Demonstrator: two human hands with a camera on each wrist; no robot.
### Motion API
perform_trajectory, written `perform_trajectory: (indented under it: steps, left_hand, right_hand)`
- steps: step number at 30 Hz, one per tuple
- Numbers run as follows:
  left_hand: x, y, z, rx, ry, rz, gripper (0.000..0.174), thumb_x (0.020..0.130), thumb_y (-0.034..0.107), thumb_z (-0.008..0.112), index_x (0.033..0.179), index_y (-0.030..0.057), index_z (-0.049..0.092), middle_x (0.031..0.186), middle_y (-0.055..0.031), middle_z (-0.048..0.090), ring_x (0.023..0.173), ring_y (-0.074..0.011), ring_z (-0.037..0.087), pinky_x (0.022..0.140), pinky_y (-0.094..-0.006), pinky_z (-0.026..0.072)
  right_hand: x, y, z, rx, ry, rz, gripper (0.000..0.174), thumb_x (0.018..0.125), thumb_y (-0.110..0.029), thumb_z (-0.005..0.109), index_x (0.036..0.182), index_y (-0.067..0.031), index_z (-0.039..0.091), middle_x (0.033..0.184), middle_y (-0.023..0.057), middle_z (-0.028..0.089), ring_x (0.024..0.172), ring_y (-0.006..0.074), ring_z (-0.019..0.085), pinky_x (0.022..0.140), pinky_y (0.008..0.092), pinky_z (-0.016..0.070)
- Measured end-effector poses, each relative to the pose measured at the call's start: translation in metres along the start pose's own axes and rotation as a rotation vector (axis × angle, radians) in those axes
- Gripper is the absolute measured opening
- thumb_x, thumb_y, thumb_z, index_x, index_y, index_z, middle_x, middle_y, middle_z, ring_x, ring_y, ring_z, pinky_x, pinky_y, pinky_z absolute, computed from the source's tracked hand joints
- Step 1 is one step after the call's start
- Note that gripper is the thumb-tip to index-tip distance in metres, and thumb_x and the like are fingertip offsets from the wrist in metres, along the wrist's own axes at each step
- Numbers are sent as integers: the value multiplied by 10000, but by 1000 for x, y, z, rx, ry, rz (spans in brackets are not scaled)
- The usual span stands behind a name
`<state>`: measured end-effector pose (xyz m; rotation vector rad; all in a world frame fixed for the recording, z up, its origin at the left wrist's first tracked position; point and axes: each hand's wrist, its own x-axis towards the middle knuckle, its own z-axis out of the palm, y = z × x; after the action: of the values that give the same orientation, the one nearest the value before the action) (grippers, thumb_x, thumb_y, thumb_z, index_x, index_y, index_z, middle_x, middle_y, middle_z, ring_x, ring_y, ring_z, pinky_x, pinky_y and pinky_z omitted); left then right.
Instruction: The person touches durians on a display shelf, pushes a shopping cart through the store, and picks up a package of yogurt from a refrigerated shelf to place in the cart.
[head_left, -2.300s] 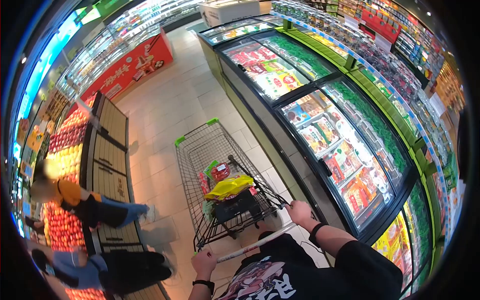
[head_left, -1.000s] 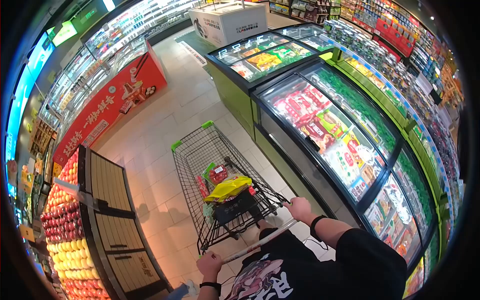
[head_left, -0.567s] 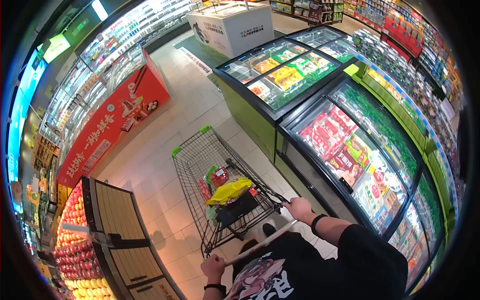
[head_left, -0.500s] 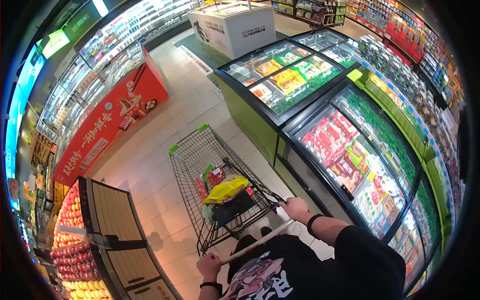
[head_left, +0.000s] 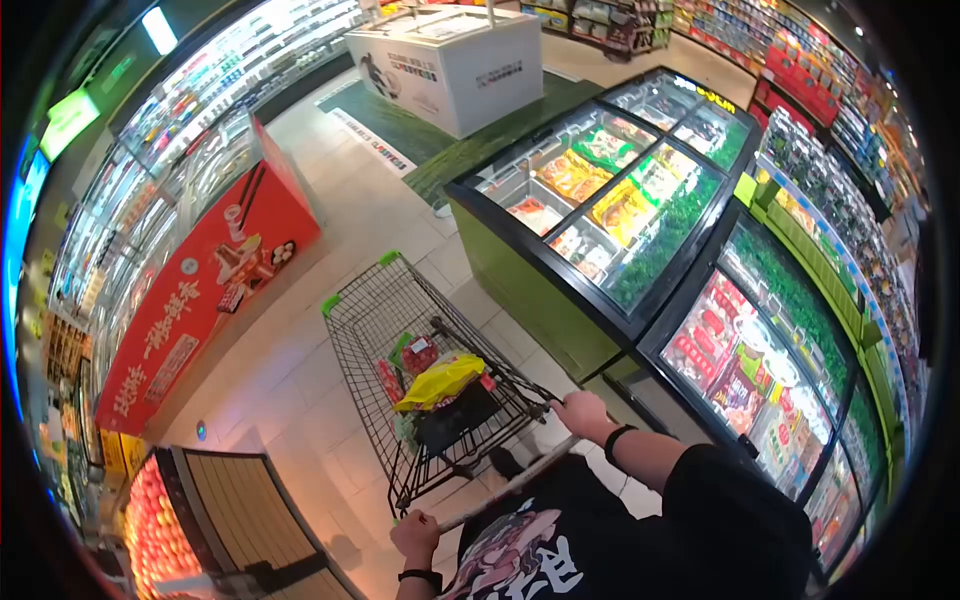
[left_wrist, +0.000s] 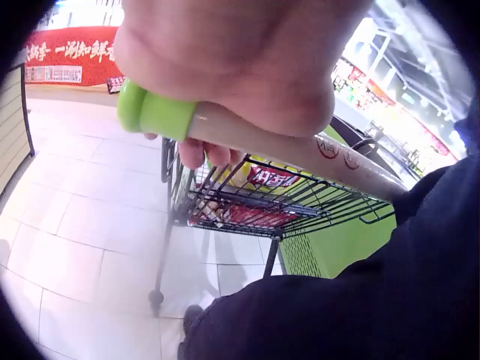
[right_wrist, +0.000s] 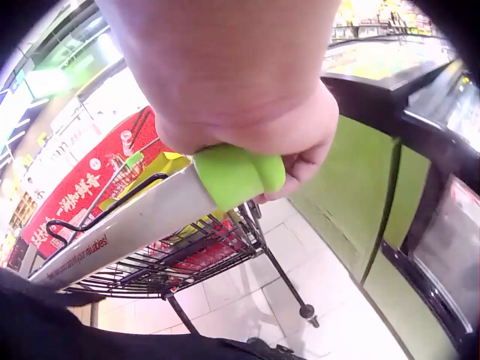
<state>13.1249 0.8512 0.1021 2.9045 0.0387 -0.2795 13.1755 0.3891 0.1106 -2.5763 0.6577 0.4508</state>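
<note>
Left hand (head_left: 415,537) and right hand (head_left: 587,414) were both curled round the handle bar (left_wrist: 300,154) of a wire shopping cart (head_left: 356,350), one near each end, and neither grip had loosened since the earlier views. From the left wrist, the fingers (left_wrist: 195,154) showed hooked beneath the bar, right beside the cap at that end; from the right wrist, the other hand lay over a green end cap (right_wrist: 236,176) with its fingers bent at the far side. The cart stood on pale floor tiles, directly ahead of the person's body. Within the basket, a yellow bag (head_left: 440,380) lay toward the handle end, next to a black panel (head_left: 458,420), with a red pack bearing a white label (head_left: 418,353) just beyond it; this load had kept its place. Around the cart, though, the aisle had shifted: the fruit stand (head_left: 155,530) had dropped back into the lower left corner, with less of its fruit showing, and two shoppers seen beside it earlier were out of view. On the right, the glass-topped freezer with a green side (head_left: 515,290) and, farther on, the white display case (head_left: 440,75) filled more of the scene, while the red-fronted case (head_left: 215,285) remained to the left. All this suggested that the cart was being wheeled steadily forward, its load undisturbed, with floor between it and the freezer.
</note>
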Motion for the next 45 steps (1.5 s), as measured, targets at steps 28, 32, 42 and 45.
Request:
perform_trajectory:
  steps: [28,32,42,45]
  left_hand:
    - [528,-40,-84,133,-242,29,330,949,282,553,808,52,742,824,-230,727,793,-475,685,680,-569,511]
    - [594,-29,-94,154,-198,40,319,948,288,558,812,44,712,845,-245,726,813,-487,687,703,-591,518]
    - [772,-43,-124,47,-34,154,276,876,303,607,729,84,686,699,-199,675,675,-442,668,623,-577,497]
    - [815,-40,-145,39,-50,226,283,861,358,619,727,121,695,708,-159,701,673,-401,690,607,-539,517]
  right_hand:
    - [405,-304,-69,200,21,86,461,1005,-459,620,923,-48,812,892,181,773,876,385,772,773,502,623]
    - [456,-333,-76,163,21,133,469,1000,-501,621,913,-78,804,915,141,762,930,357,750,773,495,607]
    - [573,-411,-91,178,103,162,506,954,-516,644,888,-39,797,924,216,759,908,444,728,811,551,587]
    - [614,-419,-75,63,221,119,513,943,-530,660,841,-42,783,925,216,756,913,455,721,809,572,559]
